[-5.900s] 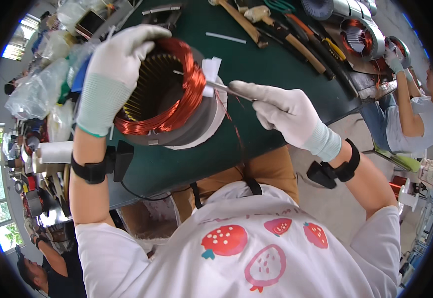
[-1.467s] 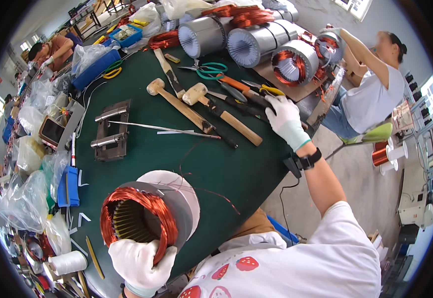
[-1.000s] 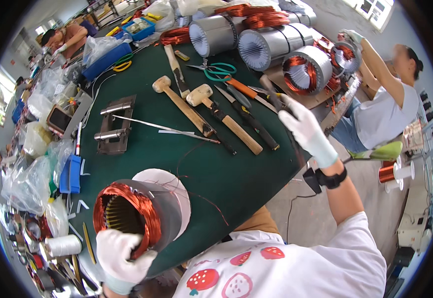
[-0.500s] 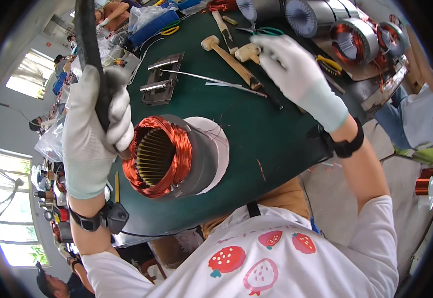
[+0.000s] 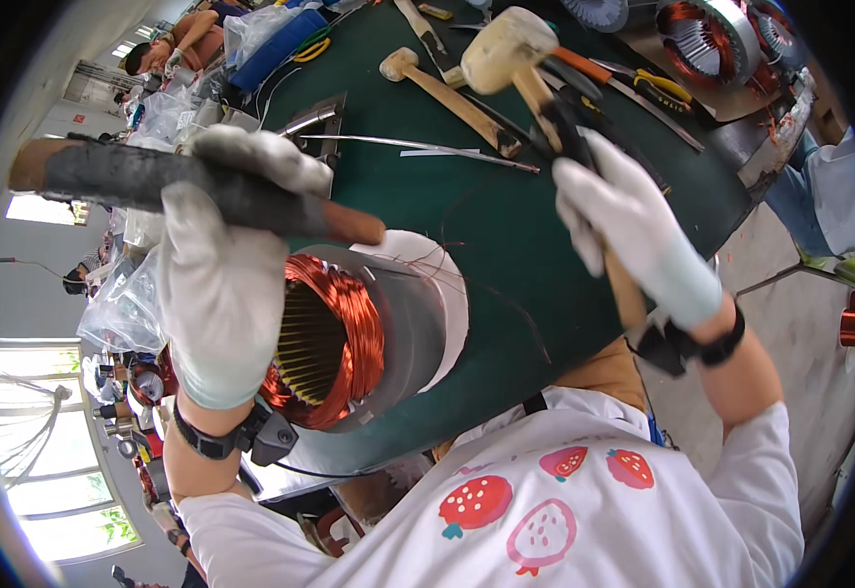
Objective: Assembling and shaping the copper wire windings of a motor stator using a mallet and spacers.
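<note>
Closed round a thick wooden bar wrapped in black tape (image 5: 114, 181), my left hand (image 5: 221, 294) is above the left side of a motor stator (image 5: 408, 323). The bar lies nearly level, its bare brown tip over the stator's copper windings (image 5: 354, 328). Yellowish strips line the stator's bore, and the hand hides part of the coil. My right hand (image 5: 638, 220) grips the handle of a mallet (image 5: 508, 49), raised above the bench to the right of the stator. The mallet's pale head points up and away from me.
On the green bench (image 5: 506, 304), a second mallet (image 5: 447, 103), a metal rod (image 5: 427, 150) and yellow-handled pliers (image 5: 664, 90) lie beyond the stator. Other wound stators (image 5: 707, 44) stand at the far right. A blue bin (image 5: 275, 49) sits far left, near a person (image 5: 197, 44).
My right hand has taken hold of the mallet and lifted it off the bench. My left hand has tipped the bar from upright to nearly level over the stator.
</note>
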The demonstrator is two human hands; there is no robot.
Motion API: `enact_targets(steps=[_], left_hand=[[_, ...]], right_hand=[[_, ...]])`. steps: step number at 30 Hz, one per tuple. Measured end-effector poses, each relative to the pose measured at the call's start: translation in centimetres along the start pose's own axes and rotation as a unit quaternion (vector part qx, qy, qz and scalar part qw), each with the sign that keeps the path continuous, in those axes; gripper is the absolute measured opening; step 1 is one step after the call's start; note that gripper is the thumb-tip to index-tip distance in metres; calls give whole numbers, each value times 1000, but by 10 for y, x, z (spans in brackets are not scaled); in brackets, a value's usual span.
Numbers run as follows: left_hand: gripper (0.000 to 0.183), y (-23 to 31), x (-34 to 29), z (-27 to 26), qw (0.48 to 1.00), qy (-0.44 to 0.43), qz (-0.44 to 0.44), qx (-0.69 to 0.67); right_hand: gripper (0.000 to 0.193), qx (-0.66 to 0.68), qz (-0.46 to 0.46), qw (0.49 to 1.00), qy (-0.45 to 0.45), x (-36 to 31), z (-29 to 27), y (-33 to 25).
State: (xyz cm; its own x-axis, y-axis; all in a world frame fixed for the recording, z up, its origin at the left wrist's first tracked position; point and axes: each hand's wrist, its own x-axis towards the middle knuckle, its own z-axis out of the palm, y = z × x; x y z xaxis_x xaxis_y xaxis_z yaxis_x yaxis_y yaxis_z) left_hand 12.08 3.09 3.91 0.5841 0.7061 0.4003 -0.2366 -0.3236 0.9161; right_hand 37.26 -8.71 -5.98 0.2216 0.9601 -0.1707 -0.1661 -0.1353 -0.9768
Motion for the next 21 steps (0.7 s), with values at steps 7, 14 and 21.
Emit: enact_targets(steps=[7,14,21], left_hand=[[61,-5,-24,3,995,-72,62,0],[74,-15,-34,3,991,16,83,107],[74,-14,-39,4,994,40,77,68]], right_hand=[[33,123,127,977,-118,-87,46,46],[26,413,-122,895,118,-70,54,37],[24,228,73,965,-107,-77,51,51]])
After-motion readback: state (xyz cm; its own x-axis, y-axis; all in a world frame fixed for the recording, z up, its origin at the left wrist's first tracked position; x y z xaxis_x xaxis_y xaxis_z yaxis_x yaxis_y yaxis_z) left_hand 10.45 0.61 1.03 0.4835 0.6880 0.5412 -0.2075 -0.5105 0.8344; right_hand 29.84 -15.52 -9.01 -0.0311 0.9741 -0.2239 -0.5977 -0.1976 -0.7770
